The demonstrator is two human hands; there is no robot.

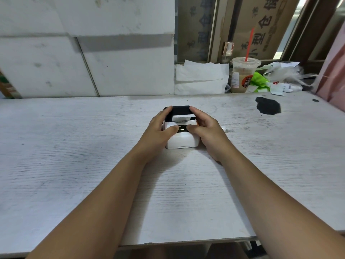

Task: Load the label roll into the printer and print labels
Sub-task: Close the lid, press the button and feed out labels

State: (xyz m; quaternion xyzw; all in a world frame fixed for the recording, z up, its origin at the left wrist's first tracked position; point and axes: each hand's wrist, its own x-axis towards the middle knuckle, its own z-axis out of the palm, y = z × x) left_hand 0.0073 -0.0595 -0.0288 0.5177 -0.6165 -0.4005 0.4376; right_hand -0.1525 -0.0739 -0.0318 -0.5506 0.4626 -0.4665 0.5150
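Head view: left hand (158, 128), right hand (204, 128) clasp printer (182, 141).

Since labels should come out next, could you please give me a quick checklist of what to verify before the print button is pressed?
1. Printer flat on the table: ok.
2. Left hand and right hand steadying both sides: ok.
3. Black lid fully shut: cannot tell.
4. Label roll seated inside: cannot tell, hidden.
5. Power light on: ok, it glows.
6. Front of the printer free of clutter: ok.
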